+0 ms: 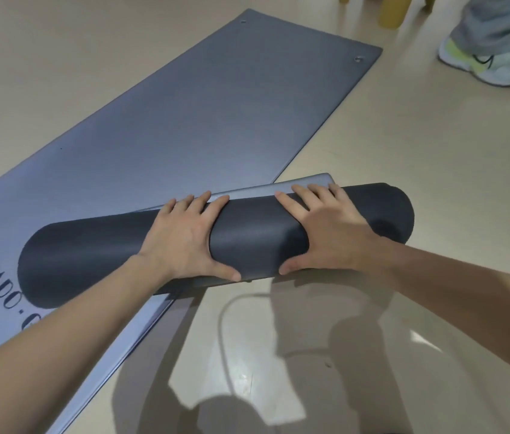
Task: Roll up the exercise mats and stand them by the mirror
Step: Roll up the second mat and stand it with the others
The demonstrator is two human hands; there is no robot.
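- We judge the first mat nearly rolled: the roll [247,233] is a thick dark cylinder, and only a short grey flap [310,180] pokes out along its far edge.
- The roll lies slantwise near us, its left end on the flat mat [185,104] and its right end over the bare floor [404,136].
- Our left hand [181,239] and right hand [325,233] sit side by side on the middle of the roll.
- The fingers [197,200] of both hands are spread apart and laid over the top towards the flap, with the thumbs on the near side. They press the roll rather than clench it.
- What is left for this mat, as we read it: tuck in the flap, lift the roll and stand it by the mirror. We see no mirror here.
- The flat mat is not yet started. It stretches away to the far right, fully unrolled, with printed lettering at its near left end.
- So we put the task well short of halfway: one mat almost rolled, none stood up.
- We see no container, so there are no contents to report.
- A pale cable [225,324] curves across the near floor, and another person's shoe [479,64] stands at the far right.
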